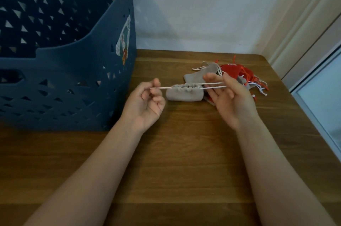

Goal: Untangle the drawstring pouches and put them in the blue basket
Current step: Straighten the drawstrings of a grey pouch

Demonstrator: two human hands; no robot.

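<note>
Nearest the camera, two bare forearms reach over the wooden surface (184, 161) toward a grey pouch (182, 94), which hangs between the hands just above the boards. To the left of that pouch, the left hand (145, 101) has its fingers curled, thumb and forefinger pinching one end of the white drawstring (162, 88). To the right of the pouch, the right hand (230, 100) is turned palm inward with fingers mostly extended; the two strands of cord run taut to it and seem caught between its fingers, though the exact hold cannot be told. The pouch's mouth is gathered into ruffles along the cord. Beyond the pouch and to its right lies a heap of other pouches (238, 76), grey and red, their white and red cords tangled and trailing over the surface. Left of the grey pouch, well apart from it, stands the blue basket (73, 78), its walls pierced with triangular holes and a sticker on its corner. Behind everything rises a pale wall (203, 4).
</note>
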